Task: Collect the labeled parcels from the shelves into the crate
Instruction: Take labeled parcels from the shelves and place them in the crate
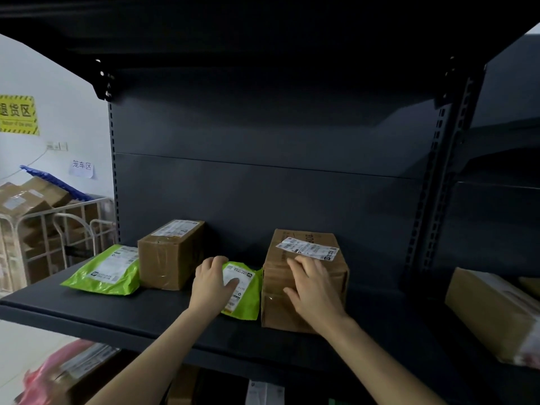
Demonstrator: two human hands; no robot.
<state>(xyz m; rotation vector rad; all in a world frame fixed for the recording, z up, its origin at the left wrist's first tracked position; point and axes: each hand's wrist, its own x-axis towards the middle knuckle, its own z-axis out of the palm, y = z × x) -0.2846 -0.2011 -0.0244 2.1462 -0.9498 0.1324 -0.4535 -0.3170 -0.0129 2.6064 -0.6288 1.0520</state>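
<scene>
Parcels in a row on dark shelf (87, 314), four of them. At far left, large green mailer (100, 271), lying flat, white label up. Just beside it, touching its right edge, small brown box (171, 254) with a label on top. Further right, small green mailer (247, 299), tilted, touching the left face of big brown box (274, 311). Left hand (210, 285) clamped on small green mailer: fingers curled over its far edge, thumb pressed on the white label. Right hand (315, 290) spread flat on big brown box, fingers straight across the top near its label, thumb down the front face, gripping nothing. On the neighbouring shelf to the right, well apart, another taped box (491, 314). Beyond the shelf's left end, wire cage trolley (43, 217) heaped with cartons, yellow sign (19, 115) on the white wall above. Under the shelf at lower left, pink bag (49, 372), blurred
</scene>
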